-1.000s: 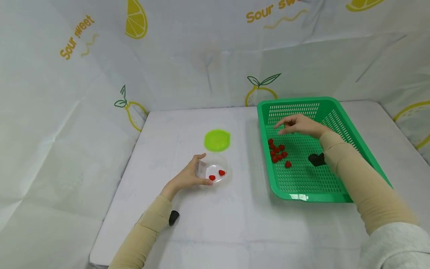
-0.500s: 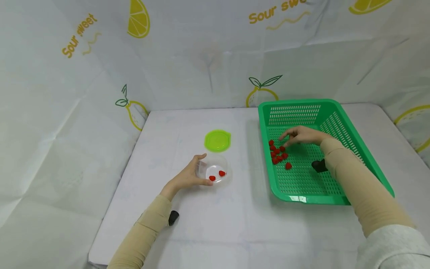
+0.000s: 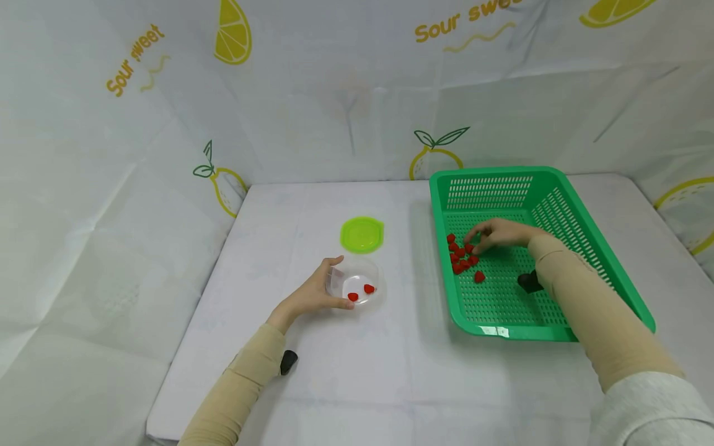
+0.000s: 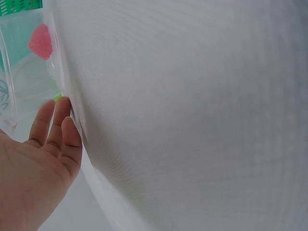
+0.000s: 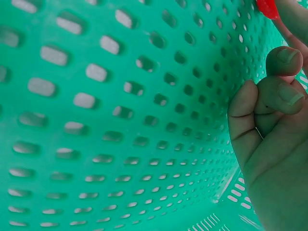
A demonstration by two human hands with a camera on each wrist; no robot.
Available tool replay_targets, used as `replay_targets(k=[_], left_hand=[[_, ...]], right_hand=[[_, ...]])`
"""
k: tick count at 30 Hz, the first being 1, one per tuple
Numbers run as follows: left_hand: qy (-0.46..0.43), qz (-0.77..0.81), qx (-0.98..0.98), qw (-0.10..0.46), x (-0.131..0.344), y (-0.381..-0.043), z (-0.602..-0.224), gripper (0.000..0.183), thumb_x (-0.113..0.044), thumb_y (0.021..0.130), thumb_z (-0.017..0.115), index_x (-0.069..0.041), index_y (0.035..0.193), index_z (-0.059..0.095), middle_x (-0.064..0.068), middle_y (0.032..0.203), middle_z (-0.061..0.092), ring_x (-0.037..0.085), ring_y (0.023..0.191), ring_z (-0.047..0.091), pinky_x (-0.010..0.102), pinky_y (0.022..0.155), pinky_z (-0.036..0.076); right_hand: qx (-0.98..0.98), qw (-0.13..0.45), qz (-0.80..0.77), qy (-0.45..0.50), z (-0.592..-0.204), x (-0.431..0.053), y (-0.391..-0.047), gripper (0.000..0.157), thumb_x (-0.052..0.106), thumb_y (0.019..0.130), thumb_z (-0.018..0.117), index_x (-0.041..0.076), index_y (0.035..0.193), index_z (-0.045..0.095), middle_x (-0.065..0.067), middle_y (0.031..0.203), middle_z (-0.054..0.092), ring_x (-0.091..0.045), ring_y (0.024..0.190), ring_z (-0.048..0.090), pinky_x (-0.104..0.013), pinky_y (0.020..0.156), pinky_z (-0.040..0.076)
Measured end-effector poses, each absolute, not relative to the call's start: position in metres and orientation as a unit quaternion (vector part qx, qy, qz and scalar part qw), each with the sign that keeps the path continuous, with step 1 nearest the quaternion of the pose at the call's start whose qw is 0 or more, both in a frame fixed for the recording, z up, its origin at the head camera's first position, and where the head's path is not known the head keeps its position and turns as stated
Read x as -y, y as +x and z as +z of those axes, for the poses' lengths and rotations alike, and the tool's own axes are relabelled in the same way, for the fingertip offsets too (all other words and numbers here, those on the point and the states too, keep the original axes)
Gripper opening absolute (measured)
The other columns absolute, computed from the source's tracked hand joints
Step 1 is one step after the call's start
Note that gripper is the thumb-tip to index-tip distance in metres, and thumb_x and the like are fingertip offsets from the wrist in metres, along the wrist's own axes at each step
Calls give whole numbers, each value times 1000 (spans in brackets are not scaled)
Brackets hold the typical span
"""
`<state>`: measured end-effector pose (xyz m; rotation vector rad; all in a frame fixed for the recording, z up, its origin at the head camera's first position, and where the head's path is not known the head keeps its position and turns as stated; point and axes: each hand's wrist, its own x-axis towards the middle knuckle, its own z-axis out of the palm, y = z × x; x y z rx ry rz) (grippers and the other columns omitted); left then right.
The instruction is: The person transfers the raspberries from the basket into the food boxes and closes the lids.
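Note:
My left hand point(image 3: 312, 293) holds a small clear plastic container point(image 3: 353, 282), thumb on the near side and fingers on the far side. Inside it lie two red raspberries point(image 3: 369, 288); the left wrist view shows one raspberry point(image 4: 41, 42) through the clear wall, above the fingers point(image 4: 61, 115). Over in the green basket point(image 3: 504, 330), my right hand point(image 3: 499, 233) pinches a raspberry point(image 3: 469, 249) at the edge of the pile, with thumb and index finger on either side. In the right wrist view that raspberry point(image 5: 267, 7) is cut off at the top, while the other fingers are curled.
Several more raspberries point(image 3: 458, 264) cluster along the basket's left wall, with a single raspberry point(image 3: 480, 277) slightly apart. A bright green lid point(image 3: 362, 235) lies flat behind the container. White cloth point(image 3: 357, 371) covers the table, and a lemon-print sheet point(image 3: 312, 124) hangs behind.
My right hand has lowered toward the near side of the basket, its fingertips coming down onto a raspberry at the pile's edge. The left hand and container have stayed in place.

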<state>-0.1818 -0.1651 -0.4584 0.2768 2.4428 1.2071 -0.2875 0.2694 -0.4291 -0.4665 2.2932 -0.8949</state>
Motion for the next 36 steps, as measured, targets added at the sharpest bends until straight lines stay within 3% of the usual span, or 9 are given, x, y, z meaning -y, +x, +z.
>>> replay_targets(k=[18, 36], left_hand=[[102, 430, -876, 194, 167, -182, -460, 104, -45, 60, 84, -32, 143, 23, 2, 135, 42, 24, 135, 32, 50, 111, 29], [102, 432, -875, 194, 164, -180, -457, 103, -39, 63, 85, -28, 144, 23, 4, 143, 37, 24, 139, 27, 52, 113, 26]], right_hand=[[-871, 315, -336, -171, -434, -267, -289, 40, 17, 84, 67, -1, 119, 56, -3, 70, 50, -12, 60, 39, -28, 60, 36], [-869, 307, -350, -167, -418, -270, -285, 41, 19, 82, 69, 1, 117, 56, -1, 66, 45, -11, 57, 37, -29, 59, 36]])
